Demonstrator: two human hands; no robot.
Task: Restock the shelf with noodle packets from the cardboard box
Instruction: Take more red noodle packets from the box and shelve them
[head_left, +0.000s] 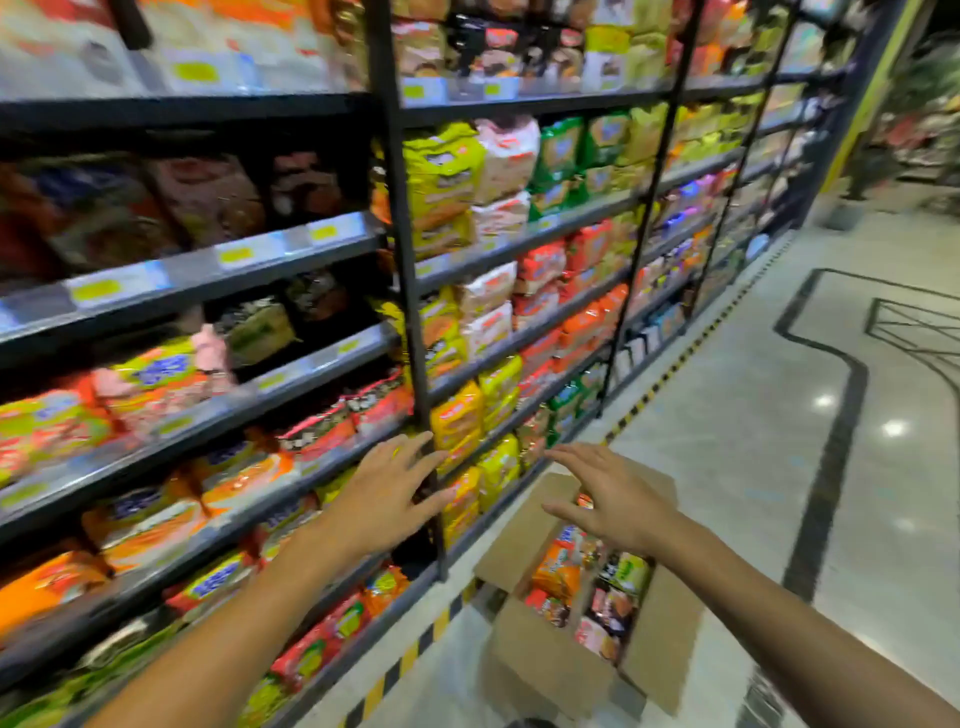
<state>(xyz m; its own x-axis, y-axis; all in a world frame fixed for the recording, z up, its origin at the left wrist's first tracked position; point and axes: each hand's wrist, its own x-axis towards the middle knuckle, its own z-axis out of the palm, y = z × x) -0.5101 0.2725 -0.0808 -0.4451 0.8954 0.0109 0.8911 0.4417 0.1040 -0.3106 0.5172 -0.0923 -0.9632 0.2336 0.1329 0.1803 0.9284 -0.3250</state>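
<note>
Grocery shop aisle: shelves (291, 244) w/ price tags (236, 254), packed noodle packets (447, 171).

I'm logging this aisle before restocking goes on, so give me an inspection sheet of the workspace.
Surface: glossy tiled floor with dark inlay lines.
Job's things: open cardboard box on the floor beside the shelf, noodle packets inside; shelf tiers hold many packets.
Clutter: nothing seen.
Grippers: left hand open, empty, in front of the shelf upright; right hand open, empty, above the box.
Cables: nothing seen.
Surroundings: yellow-black hazard strip along the shelf base; aisle blurred beyond.
</note>
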